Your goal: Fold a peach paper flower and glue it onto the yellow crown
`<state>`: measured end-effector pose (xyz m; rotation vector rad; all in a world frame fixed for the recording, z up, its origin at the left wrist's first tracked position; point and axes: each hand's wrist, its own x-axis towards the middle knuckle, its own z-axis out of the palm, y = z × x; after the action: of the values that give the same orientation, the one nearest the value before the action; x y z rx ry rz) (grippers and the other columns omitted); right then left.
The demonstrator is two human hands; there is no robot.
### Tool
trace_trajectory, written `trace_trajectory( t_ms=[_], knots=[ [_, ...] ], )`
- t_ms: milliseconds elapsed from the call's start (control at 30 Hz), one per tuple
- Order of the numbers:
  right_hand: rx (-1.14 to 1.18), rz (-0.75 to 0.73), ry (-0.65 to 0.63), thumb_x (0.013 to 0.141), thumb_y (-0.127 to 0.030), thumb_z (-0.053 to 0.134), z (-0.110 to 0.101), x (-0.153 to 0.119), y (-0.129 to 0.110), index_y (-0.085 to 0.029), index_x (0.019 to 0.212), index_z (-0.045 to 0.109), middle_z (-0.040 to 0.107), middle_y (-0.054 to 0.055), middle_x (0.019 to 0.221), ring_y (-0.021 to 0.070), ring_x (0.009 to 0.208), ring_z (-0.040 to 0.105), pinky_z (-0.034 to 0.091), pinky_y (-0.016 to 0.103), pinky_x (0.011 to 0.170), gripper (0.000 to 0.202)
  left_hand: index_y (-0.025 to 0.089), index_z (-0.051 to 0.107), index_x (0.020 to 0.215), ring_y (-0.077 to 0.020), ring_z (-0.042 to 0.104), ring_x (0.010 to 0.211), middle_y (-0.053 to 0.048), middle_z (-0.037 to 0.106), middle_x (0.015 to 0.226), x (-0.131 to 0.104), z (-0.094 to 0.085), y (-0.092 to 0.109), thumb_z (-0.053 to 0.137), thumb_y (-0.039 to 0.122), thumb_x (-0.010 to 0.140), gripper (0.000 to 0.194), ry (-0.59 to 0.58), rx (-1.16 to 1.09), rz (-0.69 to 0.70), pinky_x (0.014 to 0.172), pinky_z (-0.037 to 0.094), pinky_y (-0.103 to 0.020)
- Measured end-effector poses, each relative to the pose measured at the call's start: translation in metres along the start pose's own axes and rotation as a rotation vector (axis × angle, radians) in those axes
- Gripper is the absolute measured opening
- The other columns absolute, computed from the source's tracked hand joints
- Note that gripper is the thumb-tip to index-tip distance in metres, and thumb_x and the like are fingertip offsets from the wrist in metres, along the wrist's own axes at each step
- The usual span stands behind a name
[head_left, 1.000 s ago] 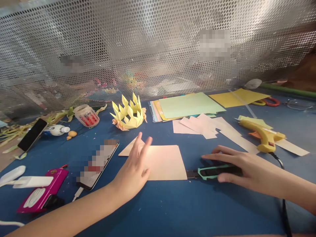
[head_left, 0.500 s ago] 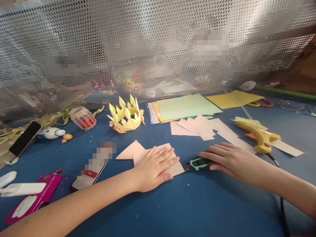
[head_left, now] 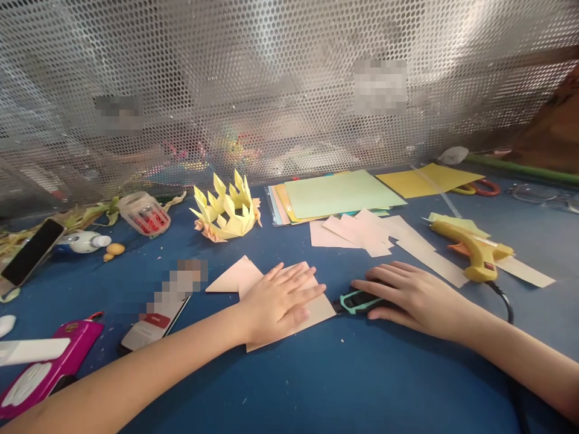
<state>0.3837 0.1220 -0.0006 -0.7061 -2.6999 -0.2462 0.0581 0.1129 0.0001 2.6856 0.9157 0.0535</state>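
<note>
My left hand (head_left: 278,304) lies flat on a pale pink paper sheet (head_left: 312,316), its fingers spread and pressing the sheet to the table. Part of the sheet is hidden beneath the palm. Just left of it, a folded pink piece (head_left: 236,276) with a pointed corner touches or overlaps it; which of the two I cannot tell. My right hand (head_left: 407,295) is closed over a black and teal utility knife (head_left: 355,303) lying low on the table. The knife's front end points left, close to the sheet's right corner.
Behind stand a yellow paper crown (head_left: 226,211), a stack of coloured paper (head_left: 344,196) and pink paper pieces (head_left: 362,232). A yellow glue gun (head_left: 474,244) with a black cord lies right. Left are phones (head_left: 32,252), a plastic jar (head_left: 145,214) and a magenta case (head_left: 58,355).
More of the pink sheet's lower edge now shows below my left hand. The knife and my right hand have shifted slightly left. The view has also moved a little.
</note>
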Motion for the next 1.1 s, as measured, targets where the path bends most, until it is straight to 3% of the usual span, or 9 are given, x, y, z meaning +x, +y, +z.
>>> trace_trajectory(
  t_ms=[833, 1100],
  knots=[
    [0.017, 0.031, 0.025, 0.102, -0.045, 0.055, 0.001, -0.018, 0.0, -0.021, 0.13, 0.062, 0.07, 0.008, 0.098, 0.0244, 0.082, 0.069, 0.056, 0.039, 0.074, 0.037, 0.031, 0.03, 0.163, -0.0272, 0.012, 0.161, -0.003, 0.019, 0.173, 0.002, 0.002, -0.003, 0.027, 0.04, 0.111, 0.053, -0.024, -0.014, -0.004, 0.129, 0.014, -0.06],
    [0.024, 0.025, 0.023, 0.103, -0.048, 0.053, -0.001, -0.001, -0.009, -0.019, 0.124, 0.067, 0.071, 0.007, 0.093, 0.0199, 0.075, 0.068, 0.055, 0.033, 0.07, 0.038, 0.028, 0.031, 0.163, -0.0265, 0.012, 0.161, -0.004, 0.02, 0.173, 0.002, 0.0, -0.002, 0.024, 0.04, 0.111, 0.054, -0.036, -0.004, -0.001, 0.128, 0.013, -0.06]
  ],
)
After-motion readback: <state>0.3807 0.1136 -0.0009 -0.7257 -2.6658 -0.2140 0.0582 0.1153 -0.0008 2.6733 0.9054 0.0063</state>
